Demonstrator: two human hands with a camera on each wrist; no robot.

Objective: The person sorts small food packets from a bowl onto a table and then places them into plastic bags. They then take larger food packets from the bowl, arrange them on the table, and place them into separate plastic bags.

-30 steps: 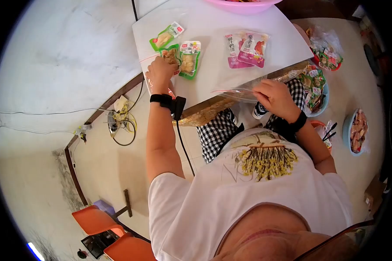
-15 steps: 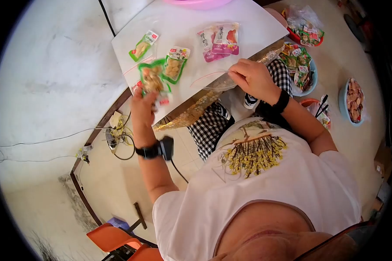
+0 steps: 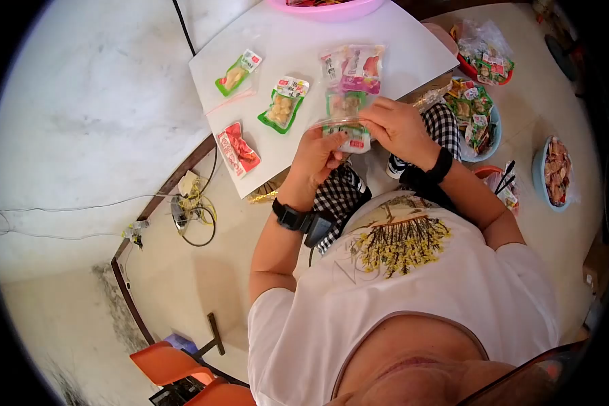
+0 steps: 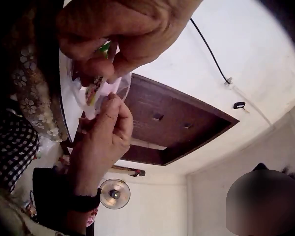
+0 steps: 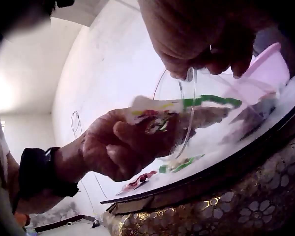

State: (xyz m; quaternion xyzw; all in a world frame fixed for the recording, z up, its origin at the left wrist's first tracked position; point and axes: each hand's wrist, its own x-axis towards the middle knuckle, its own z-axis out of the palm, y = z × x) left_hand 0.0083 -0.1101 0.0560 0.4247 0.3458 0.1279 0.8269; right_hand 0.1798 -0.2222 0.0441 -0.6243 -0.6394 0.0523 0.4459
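Tabletop (image 3: 304, 47) with snack packets (image 3: 282, 103), pale floor (image 3: 183, 284), left fingers (image 3: 330, 141) gripping packet (image 3: 352, 139), right fingers (image 3: 380, 122) pinching clear bag (image 5: 211, 86)

left hand (image 5: 115, 147) gripping green packet (image 5: 206, 103), clear bag (image 5: 221, 132)

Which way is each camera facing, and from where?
Head: on the head, facing down at the white table; arms, chest, left hand and right hand show.
Left wrist: beneath the left hand, facing up at the brown-panelled ceiling; both hands show.
Right wrist: beneath the right hand, facing sideways along the table edge; both hands show.
Shared: both wrist views show the clear plastic bag and green snack packet.
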